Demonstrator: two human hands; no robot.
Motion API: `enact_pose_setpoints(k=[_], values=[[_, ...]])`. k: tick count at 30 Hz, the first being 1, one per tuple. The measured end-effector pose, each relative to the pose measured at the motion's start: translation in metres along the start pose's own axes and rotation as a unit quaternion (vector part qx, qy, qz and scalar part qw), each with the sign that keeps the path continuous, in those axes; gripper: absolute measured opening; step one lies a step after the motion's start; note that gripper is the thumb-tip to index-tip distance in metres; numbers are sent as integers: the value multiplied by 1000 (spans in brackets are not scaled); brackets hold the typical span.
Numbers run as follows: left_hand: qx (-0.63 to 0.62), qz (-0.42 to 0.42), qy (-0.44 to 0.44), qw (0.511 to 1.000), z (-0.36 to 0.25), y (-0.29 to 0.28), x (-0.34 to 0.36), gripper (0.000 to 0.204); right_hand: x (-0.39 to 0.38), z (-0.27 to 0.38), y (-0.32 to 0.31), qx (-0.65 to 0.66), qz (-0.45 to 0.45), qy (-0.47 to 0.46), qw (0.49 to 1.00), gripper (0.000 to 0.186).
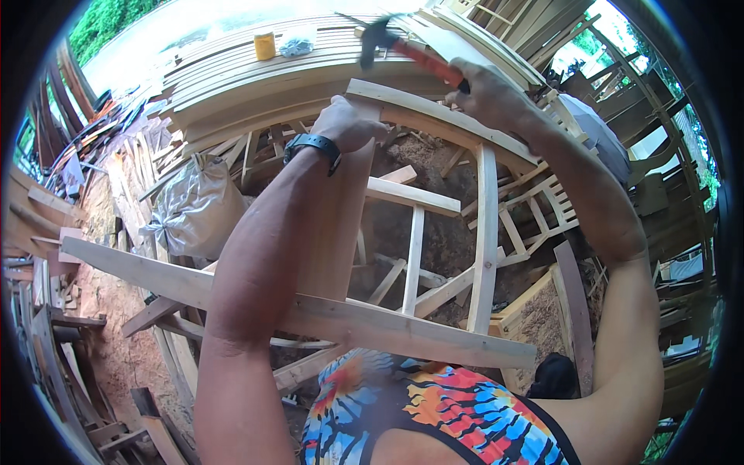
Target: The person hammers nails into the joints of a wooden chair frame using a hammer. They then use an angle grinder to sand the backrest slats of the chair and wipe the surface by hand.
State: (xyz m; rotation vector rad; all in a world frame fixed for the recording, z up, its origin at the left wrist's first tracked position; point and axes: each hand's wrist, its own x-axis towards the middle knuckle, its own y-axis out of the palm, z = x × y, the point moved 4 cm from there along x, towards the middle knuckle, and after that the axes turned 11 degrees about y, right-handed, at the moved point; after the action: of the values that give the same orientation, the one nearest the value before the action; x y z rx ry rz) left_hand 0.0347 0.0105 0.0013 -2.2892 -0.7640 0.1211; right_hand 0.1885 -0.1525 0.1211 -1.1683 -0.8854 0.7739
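Note:
My left hand [343, 122], with a dark watch at the wrist, grips the upper end of a wide wooden board [329, 248] where it meets the far rail [426, 108] of a wooden frame. My right hand [482, 91] holds a hammer [411, 54] by its red handle, raised beyond the rail with the dark head up to the left. The board runs toward me to a long near rail [403, 337] across my body. An upright slat [485, 232] joins the two rails at the right, and shorter pieces [413, 260] lie inside the frame.
Stacked planks [225, 89] stand beyond the frame, topped by a yellow container [265, 46] and a bag [297, 45]. A white sack [194, 209] is at the left. Scrap wood covers the ground; a slatted piece [531, 225] and leaning boards are at the right.

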Motion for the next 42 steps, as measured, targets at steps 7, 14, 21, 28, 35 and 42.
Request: enact_pose_setpoints(k=[7, 14, 21, 28, 35, 42], values=[[33, -18, 11, 999, 5, 4, 9, 83, -10, -10, 0, -155, 62, 32, 985, 26], [222, -204, 222, 927, -38, 4, -18, 63, -82, -111, -16, -54, -109, 63, 990, 36], [68, -53, 278, 957, -101, 59, -8, 42, -181, -150, -10, 175, -43, 255, 950, 33], [-442, 212, -142, 860, -102, 190, -3, 32, -203, -159, -28, 133, -102, 215, 962, 37], [-702, 70, -199, 681, -115, 217, 9, 43, -184, -176, -23, 48, -99, 197, 974, 40], [-658, 93, -131, 736, -110, 218, 8, 41, -162, -157, -27, 26, -46, 151, 987, 39]])
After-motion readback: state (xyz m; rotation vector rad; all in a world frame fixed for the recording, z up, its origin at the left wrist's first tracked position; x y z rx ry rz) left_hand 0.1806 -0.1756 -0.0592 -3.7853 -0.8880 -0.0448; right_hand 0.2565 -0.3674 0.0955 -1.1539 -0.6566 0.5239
